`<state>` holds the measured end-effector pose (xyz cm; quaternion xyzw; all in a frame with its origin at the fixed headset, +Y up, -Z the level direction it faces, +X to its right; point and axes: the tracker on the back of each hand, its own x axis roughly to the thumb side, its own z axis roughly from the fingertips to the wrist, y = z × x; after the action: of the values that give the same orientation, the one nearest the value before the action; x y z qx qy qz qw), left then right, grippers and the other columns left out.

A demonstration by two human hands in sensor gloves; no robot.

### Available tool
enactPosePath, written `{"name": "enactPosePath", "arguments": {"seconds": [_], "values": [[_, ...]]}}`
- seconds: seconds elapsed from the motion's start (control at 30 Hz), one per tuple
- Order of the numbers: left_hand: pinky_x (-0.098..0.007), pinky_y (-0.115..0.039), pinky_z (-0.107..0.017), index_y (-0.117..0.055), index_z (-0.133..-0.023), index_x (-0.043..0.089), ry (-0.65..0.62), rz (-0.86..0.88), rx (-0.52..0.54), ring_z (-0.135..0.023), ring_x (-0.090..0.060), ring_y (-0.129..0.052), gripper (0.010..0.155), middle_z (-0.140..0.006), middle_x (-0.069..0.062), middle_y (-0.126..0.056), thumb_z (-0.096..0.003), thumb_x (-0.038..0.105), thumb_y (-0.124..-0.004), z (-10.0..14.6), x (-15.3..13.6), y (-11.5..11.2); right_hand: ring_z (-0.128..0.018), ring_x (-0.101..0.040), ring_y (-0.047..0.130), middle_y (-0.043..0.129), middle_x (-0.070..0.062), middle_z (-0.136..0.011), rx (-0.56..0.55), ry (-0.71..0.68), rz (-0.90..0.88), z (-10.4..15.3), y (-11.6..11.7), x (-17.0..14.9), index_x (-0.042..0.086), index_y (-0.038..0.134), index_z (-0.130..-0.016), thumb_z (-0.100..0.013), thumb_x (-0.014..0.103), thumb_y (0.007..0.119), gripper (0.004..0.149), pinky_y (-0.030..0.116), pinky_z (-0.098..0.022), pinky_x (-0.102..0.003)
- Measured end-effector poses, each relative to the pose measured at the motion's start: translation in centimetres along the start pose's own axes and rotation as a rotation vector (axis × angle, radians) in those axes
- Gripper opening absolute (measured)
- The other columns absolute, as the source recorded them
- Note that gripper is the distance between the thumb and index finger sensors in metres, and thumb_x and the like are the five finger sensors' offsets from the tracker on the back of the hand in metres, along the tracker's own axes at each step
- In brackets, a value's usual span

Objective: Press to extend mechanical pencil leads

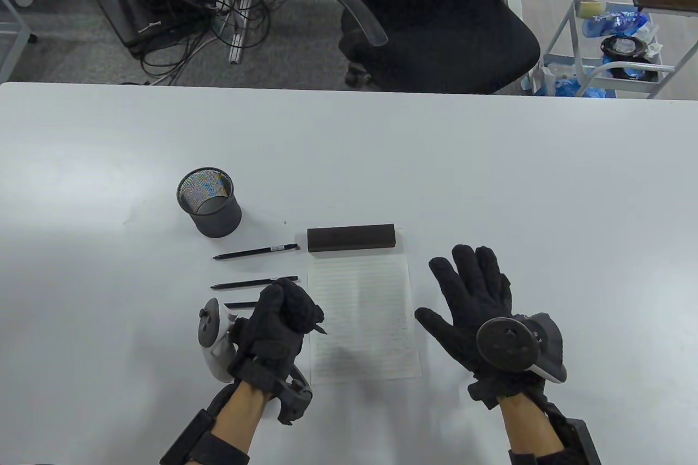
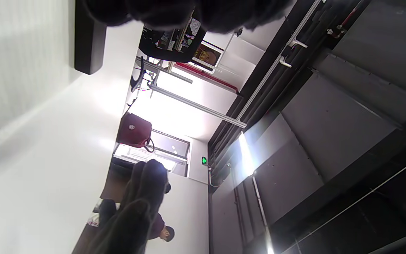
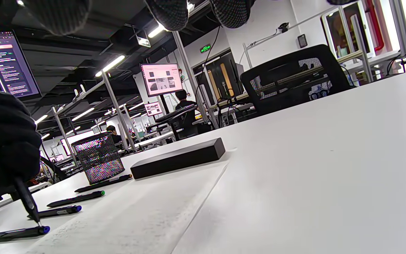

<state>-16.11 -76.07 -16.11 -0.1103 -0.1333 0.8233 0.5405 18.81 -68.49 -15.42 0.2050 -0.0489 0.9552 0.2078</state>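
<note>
On the white bench (image 1: 491,170) a lined notepad (image 1: 362,318) lies flat, a dark block (image 1: 350,237) across its top edge. Beside that stands a black mesh pen cup (image 1: 209,201). To the pad's right the right hand (image 1: 474,301) hovers with fingers spread apart, holding nothing. At the pad's left edge the left hand (image 1: 278,320) is fisted around a mechanical pencil (image 3: 26,199), tip pointing down toward the bench. Left of the pad, more pencils lie loose: one (image 1: 256,252) nearest the cup, another (image 1: 253,283) below it.
</note>
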Motion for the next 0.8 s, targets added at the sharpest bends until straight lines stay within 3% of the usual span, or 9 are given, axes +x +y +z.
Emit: {"name": "enactPosePath", "arguments": {"seconds": [0.8], "values": [[-0.046, -0.068, -0.073, -0.071, -0.080, 0.035, 0.057, -0.116, -0.044, -0.058, -0.013, -0.083, 0.042, -0.061, 0.014, -0.082, -0.0621, 0.061, -0.043, -0.47, -0.61, -0.74, -0.105, -0.065, 0.019, 0.032, -0.034, -0.123, -0.002, -0.004, -0.011, 0.05, 0.00, 0.00, 0.021, 0.037, -0.121, -0.056, 0.063, 0.056, 0.080, 0.036, -0.063, -0.084]]}}
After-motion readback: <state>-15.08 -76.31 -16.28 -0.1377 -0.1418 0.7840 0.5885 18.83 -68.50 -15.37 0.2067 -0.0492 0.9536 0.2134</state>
